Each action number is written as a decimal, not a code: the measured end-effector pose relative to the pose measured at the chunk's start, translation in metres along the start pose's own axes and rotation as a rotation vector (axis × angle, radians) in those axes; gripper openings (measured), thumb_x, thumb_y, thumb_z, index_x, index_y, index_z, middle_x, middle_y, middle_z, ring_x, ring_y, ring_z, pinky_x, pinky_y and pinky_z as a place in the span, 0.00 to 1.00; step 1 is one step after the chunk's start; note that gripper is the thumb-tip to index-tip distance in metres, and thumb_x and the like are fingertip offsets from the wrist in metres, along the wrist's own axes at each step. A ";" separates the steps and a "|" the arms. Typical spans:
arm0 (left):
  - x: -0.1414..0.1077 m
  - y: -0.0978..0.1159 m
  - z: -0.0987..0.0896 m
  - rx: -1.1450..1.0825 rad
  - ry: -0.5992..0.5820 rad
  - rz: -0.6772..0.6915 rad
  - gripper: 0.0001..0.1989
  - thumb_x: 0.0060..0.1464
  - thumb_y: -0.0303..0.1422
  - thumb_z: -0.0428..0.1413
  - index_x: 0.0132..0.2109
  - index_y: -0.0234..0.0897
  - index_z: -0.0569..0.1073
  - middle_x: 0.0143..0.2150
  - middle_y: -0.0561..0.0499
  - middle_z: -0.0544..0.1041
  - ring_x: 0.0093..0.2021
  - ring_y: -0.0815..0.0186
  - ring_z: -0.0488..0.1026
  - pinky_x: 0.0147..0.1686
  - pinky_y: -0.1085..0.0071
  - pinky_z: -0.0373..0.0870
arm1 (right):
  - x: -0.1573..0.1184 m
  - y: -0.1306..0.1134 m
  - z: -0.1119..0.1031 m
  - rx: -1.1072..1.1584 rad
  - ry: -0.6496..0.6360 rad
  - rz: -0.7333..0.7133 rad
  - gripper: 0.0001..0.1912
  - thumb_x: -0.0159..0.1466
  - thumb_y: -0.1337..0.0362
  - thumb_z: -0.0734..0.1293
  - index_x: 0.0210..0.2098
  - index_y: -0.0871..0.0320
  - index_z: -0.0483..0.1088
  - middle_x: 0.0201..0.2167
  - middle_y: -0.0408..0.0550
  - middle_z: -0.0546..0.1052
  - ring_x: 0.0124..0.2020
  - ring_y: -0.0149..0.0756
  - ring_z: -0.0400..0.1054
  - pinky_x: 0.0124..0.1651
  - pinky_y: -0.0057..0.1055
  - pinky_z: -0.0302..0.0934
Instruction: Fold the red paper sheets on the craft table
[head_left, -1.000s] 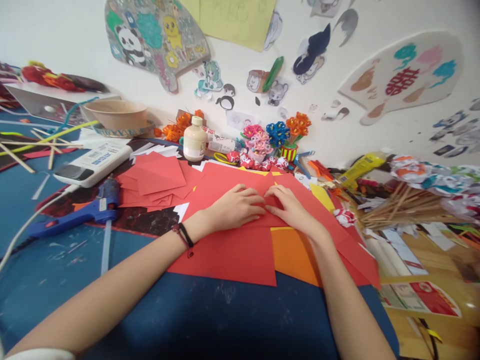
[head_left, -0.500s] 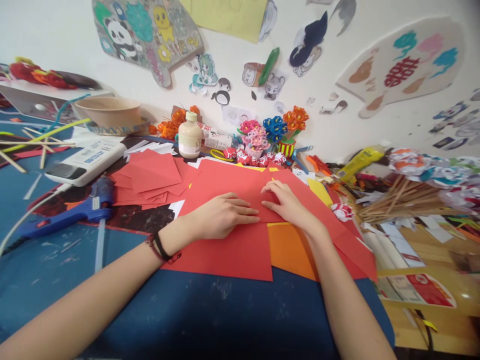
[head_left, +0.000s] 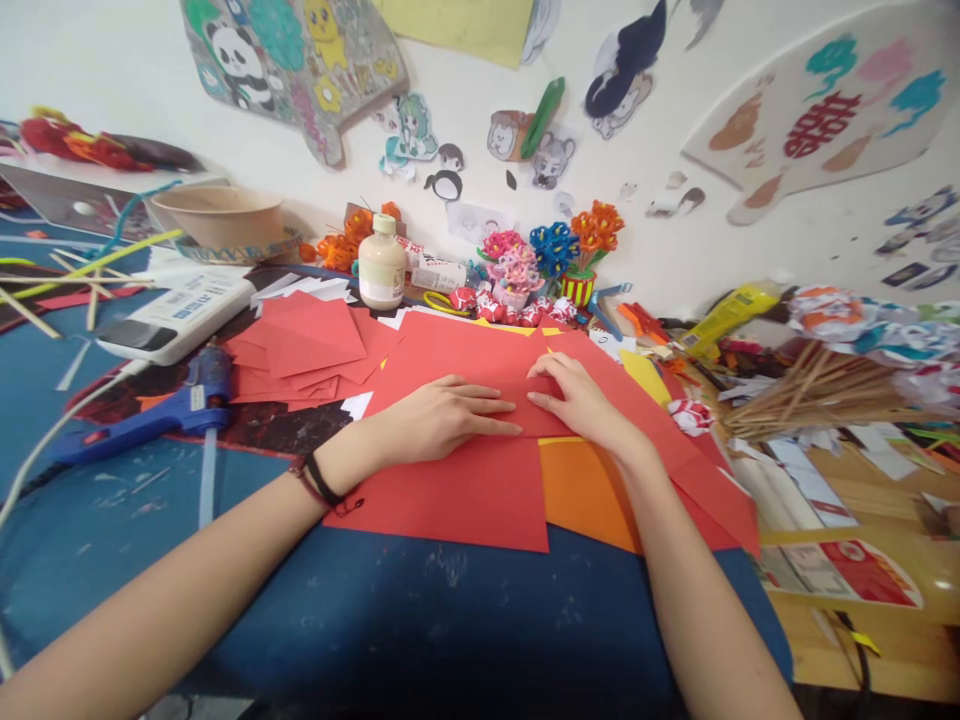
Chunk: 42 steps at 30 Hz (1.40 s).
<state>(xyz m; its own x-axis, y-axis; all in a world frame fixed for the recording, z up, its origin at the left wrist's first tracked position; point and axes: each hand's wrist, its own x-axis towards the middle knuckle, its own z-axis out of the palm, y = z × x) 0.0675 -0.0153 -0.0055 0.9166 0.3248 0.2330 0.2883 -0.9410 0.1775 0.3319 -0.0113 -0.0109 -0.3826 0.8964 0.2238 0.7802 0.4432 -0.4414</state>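
Note:
Large sheets of red paper [head_left: 450, 500] lie overlapping on the blue table, with orange paper [head_left: 585, 490] showing beneath them. My left hand [head_left: 442, 420] lies flat on the red paper, its fingers stretched to the right. On the same paper, near its right edge, rests my right hand [head_left: 574, 400]. Its thumb and fingers are curved and apart, with no object visible between them. Left of the sheets is a loose stack of smaller red paper pieces [head_left: 311, 335].
A blue glue gun [head_left: 187, 405] and a white power strip [head_left: 176, 315] lie on the left. Behind the paper stand a cream bottle [head_left: 381, 265] and pipe-cleaner flowers [head_left: 555, 250]. A bundle of wooden sticks [head_left: 795, 390] lies at right.
The camera view has shifted slightly. Both hands stay in almost the same place on the red paper, with only small finger movement.

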 end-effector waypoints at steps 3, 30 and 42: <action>0.000 -0.001 0.001 -0.018 -0.011 0.000 0.29 0.61 0.24 0.45 0.65 0.56 0.60 0.66 0.55 0.63 0.67 0.62 0.57 0.60 0.64 0.54 | 0.000 0.003 0.001 -0.006 -0.001 -0.006 0.06 0.63 0.63 0.65 0.41 0.51 0.67 0.46 0.48 0.70 0.50 0.45 0.62 0.53 0.42 0.58; 0.006 0.012 0.000 0.274 -0.043 0.024 0.22 0.64 0.27 0.47 0.61 0.52 0.66 0.65 0.53 0.64 0.66 0.64 0.58 0.62 0.62 0.49 | 0.001 -0.002 0.001 -0.035 -0.013 -0.004 0.06 0.64 0.63 0.65 0.41 0.52 0.65 0.45 0.50 0.69 0.49 0.45 0.61 0.52 0.42 0.57; -0.005 0.026 -0.011 0.122 -0.033 0.025 0.26 0.53 0.20 0.49 0.53 0.52 0.74 0.64 0.58 0.66 0.67 0.61 0.55 0.62 0.57 0.47 | 0.000 -0.006 -0.001 -0.044 -0.019 0.019 0.06 0.63 0.64 0.64 0.40 0.52 0.65 0.46 0.50 0.69 0.49 0.45 0.61 0.53 0.42 0.57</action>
<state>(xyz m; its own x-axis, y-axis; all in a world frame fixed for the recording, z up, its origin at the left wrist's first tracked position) 0.0670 -0.0405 0.0086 0.9322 0.2993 0.2037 0.2945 -0.9541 0.0540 0.3276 -0.0134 -0.0077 -0.3766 0.9049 0.1985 0.8084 0.4256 -0.4066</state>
